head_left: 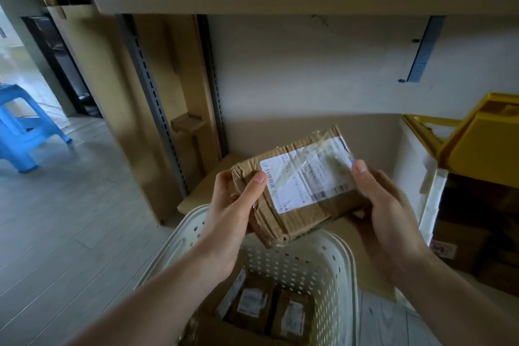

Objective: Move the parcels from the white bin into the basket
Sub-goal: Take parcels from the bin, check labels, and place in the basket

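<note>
A brown cardboard parcel with a white shipping label and clear tape hangs tilted above the cream perforated basket. My left hand grips its left end, thumb on top. My right hand holds the right end, thumb on the label's corner. Inside the basket lie several labelled cardboard parcels. The white bin stands at the right on the low shelf, with brown boxes in it.
A yellow crate sits over the white bin at the far right. Wooden shelves run overhead, and another box rests on the top one. A blue plastic stool stands on the tiled floor at the left.
</note>
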